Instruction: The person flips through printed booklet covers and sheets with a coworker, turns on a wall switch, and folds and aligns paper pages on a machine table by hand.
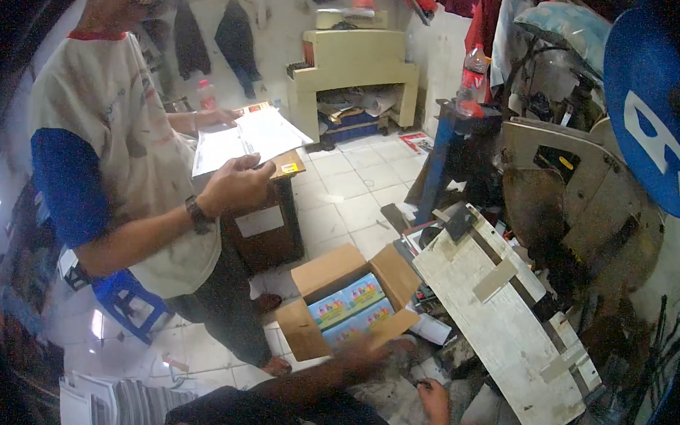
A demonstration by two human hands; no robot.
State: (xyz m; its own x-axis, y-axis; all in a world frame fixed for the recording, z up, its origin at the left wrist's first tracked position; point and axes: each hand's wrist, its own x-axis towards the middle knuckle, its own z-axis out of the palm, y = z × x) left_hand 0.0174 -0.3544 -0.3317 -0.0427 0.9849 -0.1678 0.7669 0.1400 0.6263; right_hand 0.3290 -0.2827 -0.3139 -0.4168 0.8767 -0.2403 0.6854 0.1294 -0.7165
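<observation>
An open cardboard box stands on the floor in front of me, its flaps folded outward. Inside are blue printed packs in two rows. My left arm reaches across the lower middle, and my left hand is beside the box's near right flap; motion blur and dimness hide its fingers. Further right, my right hand is closed, fingers curled, with a small dark thing at the fingertips that is too small to name. A long, worn whitish board with crosspieces lies slanted to the right of that hand.
On the left stands a person handling white sheets over a dark cabinet. A blue stool and stacked papers are nearby. Machinery with a blue wheel fills the right; a bottle stands on it.
</observation>
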